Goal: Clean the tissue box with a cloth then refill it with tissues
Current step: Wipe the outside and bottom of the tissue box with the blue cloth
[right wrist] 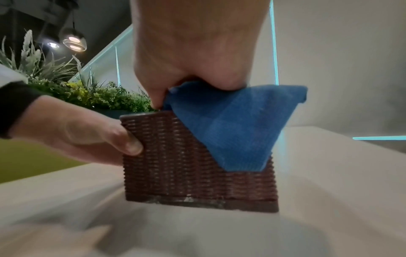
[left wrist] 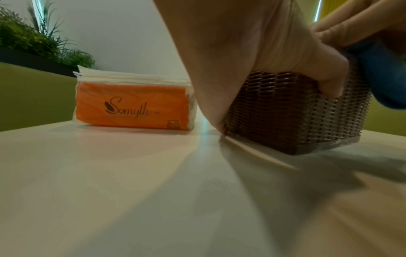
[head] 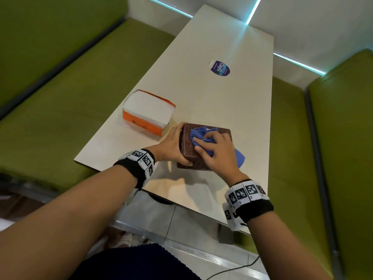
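Observation:
A brown woven tissue box [head: 186, 144] stands near the table's front edge. My left hand [head: 173, 144] grips its left side, thumb on the near face and fingers round the far corner. My right hand [head: 217, 151] holds a blue cloth [head: 201, 135] bunched on the box's top, and a corner of the cloth hangs down the right side. The left wrist view shows my left hand [left wrist: 263, 52] on the box [left wrist: 285, 113]. In the right wrist view the cloth [right wrist: 237, 125] drapes over the box [right wrist: 186, 165] under my right hand [right wrist: 197, 52]. An orange pack of white tissues [head: 147, 112] lies just left of the box.
The pale table [head: 222, 98] runs away from me, with a round blue sticker [head: 220, 68] farther back. Green benches [head: 60, 98] flank it on both sides. Behind the left bench stand plants [left wrist: 33, 40]. The table's near edge is close under my wrists.

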Demonstrator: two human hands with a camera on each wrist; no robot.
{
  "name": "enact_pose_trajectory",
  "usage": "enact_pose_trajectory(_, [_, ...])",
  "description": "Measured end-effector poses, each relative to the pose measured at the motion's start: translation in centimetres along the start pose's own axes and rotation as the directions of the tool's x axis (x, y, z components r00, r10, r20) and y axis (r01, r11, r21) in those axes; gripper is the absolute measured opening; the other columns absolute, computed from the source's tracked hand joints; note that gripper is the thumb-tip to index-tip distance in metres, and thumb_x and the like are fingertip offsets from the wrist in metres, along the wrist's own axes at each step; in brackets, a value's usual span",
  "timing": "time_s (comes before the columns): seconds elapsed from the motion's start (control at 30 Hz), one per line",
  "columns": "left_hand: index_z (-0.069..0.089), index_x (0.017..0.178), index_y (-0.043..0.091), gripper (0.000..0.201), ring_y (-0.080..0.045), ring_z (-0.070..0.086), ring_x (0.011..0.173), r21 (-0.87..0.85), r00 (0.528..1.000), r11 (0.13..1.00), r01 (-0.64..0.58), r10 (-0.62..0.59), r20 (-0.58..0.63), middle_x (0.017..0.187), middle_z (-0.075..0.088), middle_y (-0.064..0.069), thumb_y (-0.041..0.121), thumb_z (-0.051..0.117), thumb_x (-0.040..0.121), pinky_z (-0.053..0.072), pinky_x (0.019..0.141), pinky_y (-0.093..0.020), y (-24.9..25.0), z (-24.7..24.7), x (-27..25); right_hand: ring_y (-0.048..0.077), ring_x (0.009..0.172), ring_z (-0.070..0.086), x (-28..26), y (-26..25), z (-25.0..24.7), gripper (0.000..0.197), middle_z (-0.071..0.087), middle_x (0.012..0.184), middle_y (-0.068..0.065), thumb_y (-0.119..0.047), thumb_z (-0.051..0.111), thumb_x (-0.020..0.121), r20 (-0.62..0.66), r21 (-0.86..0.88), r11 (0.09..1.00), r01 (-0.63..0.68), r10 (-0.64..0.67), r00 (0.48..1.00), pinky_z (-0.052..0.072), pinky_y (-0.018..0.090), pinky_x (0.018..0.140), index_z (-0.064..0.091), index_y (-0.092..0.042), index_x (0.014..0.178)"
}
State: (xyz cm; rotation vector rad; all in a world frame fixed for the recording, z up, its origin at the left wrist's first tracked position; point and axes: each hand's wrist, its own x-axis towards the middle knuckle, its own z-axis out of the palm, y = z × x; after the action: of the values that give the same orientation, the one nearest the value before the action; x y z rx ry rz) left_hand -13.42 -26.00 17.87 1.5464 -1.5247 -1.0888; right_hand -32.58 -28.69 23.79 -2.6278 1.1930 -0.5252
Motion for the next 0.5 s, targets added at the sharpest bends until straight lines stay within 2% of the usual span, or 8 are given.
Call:
enact_pose_trajectory(0.13, [0.008, 0.147, 0.023, 0.138, -0.021, 0.034, 0.134, -0.004, 1.000, 1.000, 0.014, -0.014, 0.023, 0.142, 0.029, -0.007, 0.045, 0.086, 0.036, 0.036, 0.113, -0.042, 0.1, -0.1, 0.0, 0.021, 0.089, 0.044, -0.6, 0.5, -0.3, 0.029, 0.061, 0.109, -0.009, -0.043, 0.052, 0.091, 0.008, 0.049, 0.986, 0.159, -0.159, 0.987, 0.041, 0.031, 0.079, 0.071, -0.037, 0.111])
enact_pose_trajectory(0.2, [0.008, 0.148, 0.022, 0.139, -0.021, 0.033, 0.134, -0.004, 0.999, 1.000, 0.022, -0.022, 0.025, 0.142, 0.028, -0.007, 0.046, 0.086, 0.036, 0.034, 0.114, -0.041, 0.0, -0.1, 0.0, 0.019, 0.090, 0.043, -0.6, 1.1, -0.6, 0.028, 0.060, 0.110, -0.011, -0.042, 0.052, 0.091, 0.023, 0.096, 0.985, 0.143, -0.146, 0.989, 0.039, 0.028, 0.081, 0.071, -0.037, 0.110])
enact_pose_trajectory(0.3, [0.005, 0.148, 0.025, 0.140, -0.020, 0.033, 0.135, -0.012, 0.999, 0.999, 0.035, -0.034, 0.033, 0.143, 0.027, -0.005, 0.043, 0.088, 0.037, 0.035, 0.113, -0.040, -0.1, -0.2, 0.0, 0.020, 0.088, 0.044, 0.2, 0.1, 0.2, 0.023, 0.063, 0.106, -0.008, -0.038, 0.056, 0.089, -0.010, 0.124, 0.988, 0.094, -0.093, 0.996, 0.042, 0.030, 0.079, 0.075, -0.033, 0.101])
enact_pose_trajectory(0.4, [0.003, 0.148, 0.028, 0.138, -0.020, 0.034, 0.135, -0.020, 0.997, 0.998, 0.059, -0.058, 0.054, 0.144, 0.027, -0.005, 0.036, 0.090, 0.041, 0.036, 0.112, -0.038, -0.2, -0.2, 0.0, 0.022, 0.089, 0.045, 0.7, -0.9, 0.5, 0.016, 0.065, 0.106, -0.004, -0.027, 0.063, 0.089, 0.016, 0.114, 0.985, 0.127, -0.130, 0.991, 0.043, 0.032, 0.079, 0.076, -0.027, 0.097])
enact_pose_trajectory(0.5, [0.008, 0.147, 0.029, 0.137, -0.020, 0.035, 0.134, -0.027, 0.998, 0.998, 0.048, -0.047, 0.038, 0.142, 0.030, -0.005, 0.039, 0.090, 0.038, 0.036, 0.113, -0.043, -0.1, -0.2, 0.1, 0.022, 0.086, 0.045, 0.4, 0.7, -0.1, 0.015, 0.065, 0.106, -0.005, -0.024, 0.063, 0.089, -0.008, 0.093, 0.989, 0.113, -0.113, 0.994, 0.044, 0.034, 0.079, 0.075, -0.029, 0.096])
